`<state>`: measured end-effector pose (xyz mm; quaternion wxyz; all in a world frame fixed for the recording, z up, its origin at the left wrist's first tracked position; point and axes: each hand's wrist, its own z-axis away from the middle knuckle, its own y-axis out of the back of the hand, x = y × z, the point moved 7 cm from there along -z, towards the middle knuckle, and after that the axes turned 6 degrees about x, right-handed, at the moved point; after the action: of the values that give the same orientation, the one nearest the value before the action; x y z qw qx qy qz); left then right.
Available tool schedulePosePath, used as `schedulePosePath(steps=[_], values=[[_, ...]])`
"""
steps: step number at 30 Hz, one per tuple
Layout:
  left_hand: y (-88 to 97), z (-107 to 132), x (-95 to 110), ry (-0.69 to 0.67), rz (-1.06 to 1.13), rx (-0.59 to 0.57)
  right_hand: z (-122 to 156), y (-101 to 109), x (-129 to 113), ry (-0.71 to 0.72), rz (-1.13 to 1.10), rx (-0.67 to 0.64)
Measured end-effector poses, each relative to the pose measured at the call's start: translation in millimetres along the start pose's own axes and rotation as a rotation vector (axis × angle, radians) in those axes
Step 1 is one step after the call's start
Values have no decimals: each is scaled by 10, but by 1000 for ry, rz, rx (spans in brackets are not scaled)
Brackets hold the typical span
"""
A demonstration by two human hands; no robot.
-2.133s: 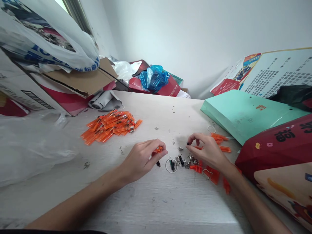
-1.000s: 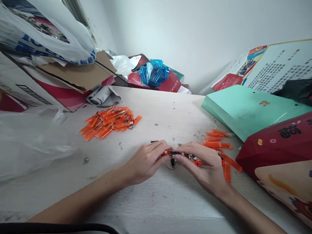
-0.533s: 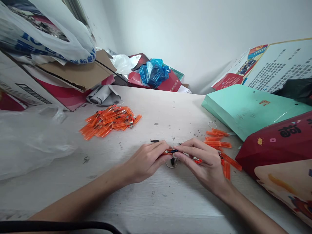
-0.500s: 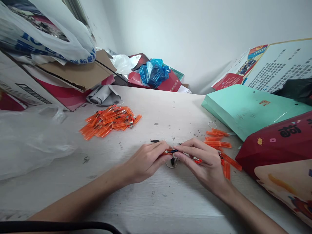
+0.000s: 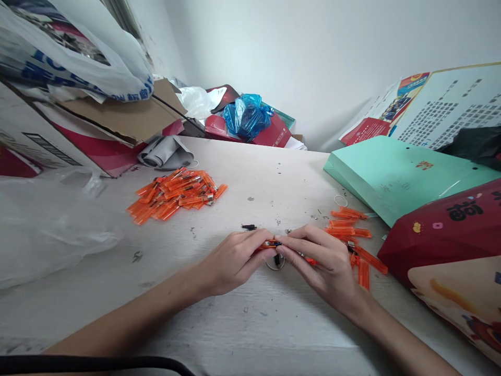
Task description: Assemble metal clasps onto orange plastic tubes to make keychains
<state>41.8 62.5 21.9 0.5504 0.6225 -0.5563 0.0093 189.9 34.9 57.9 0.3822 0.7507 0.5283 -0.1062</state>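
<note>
My left hand (image 5: 234, 260) is closed around an orange see-through lighter (image 5: 267, 244), its end poking out between thumb and fingers. At that end, the thumb and fingers of my right hand (image 5: 324, 256) pinch a small dark blue-black part (image 5: 278, 244), which touches the lighter. Fingers hide most of both pieces. Just below the fingertips lie a thin pale ring (image 5: 275, 268) and a small black piece (image 5: 277, 259). Another black piece (image 5: 249, 227) rests beyond my left knuckles. Several orange lighters (image 5: 364, 273) lie loose beside my right hand, partly covered by it.
A heap of orange lighters (image 5: 176, 194) sits at the left on the pale table (image 5: 258, 177). Clear plastic bag (image 5: 55, 230) and cardboard box (image 5: 129, 117) stand farther left. Mint-green bag (image 5: 407, 172) and dark red bag (image 5: 450, 224) border the right. Blue plastic bag (image 5: 248, 117) lies behind.
My right fingertips have moved slightly left, closer to my left hand, and less of the dark part shows. My left hand has hardly moved.
</note>
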Motion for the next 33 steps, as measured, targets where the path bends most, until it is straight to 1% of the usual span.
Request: schedulePosePath(steps=[7, 14, 21, 24, 27, 33], values=[[19, 5, 5, 15, 11, -14, -23, 19, 14, -55, -5, 9], [2, 22, 3, -3, -1, -20, -6, -13, 9, -23, -23, -6], [-48, 42, -16, 24, -22, -118, 21, -65, 38, -30, -62, -57], [-48, 46, -24, 30, -31, -137, 27, -83, 40, -47, -69, -78], [-34, 46, -21, 11, -44, -124, 8, -72, 32, -70, -98, -82], [-16, 48, 6, -71, -73, -71, -17, -41, 87, -170, -146, -99]])
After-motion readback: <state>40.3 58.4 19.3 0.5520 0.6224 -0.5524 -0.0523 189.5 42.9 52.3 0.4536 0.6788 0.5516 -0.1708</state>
